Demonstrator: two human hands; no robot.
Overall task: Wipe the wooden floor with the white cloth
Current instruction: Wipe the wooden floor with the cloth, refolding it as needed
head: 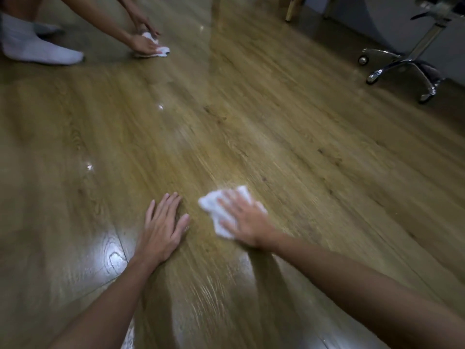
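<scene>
Forearms: two bare forearms enter from the bottom edge, at 7 and 5 o'clock, and reach toward the middle of the view.
Left hand (162, 226): lies palm down on the wooden floor (289, 147) at about 6 o'clock, fingers straight and slightly spread, holding nothing.
Right hand (245, 222): lies flat on top of the white cloth (216, 207), just right of the left hand, fingers extended and pressing the cloth against the boards; its edges are motion-blurred.
White cloth: crumpled, flat on the floor under the right palm and fingers, its free parts showing past the fingertips toward 11 o'clock and beside the thumb.
Gap between hands: a narrow strip of bare floor; the left hand does not touch the cloth.
Wooden floor: glossy brown planks with dark grain, bright light reflections at 7 o'clock and small glints toward 9 and 11 o'clock.
Second person's hands (144, 37): at 11 o'clock, well apart, both gathered on a second white cloth (157, 47) on the floor; the grip is too small to make out.
White sock (35, 46): a foot at 10 o'clock, flat on the floor, left of those hands.
Office chair base (402, 69): chrome legs with casters at 2 o'clock.
Wooden furniture leg (292, 8): pale, at 1 o'clock, top edge.
</scene>
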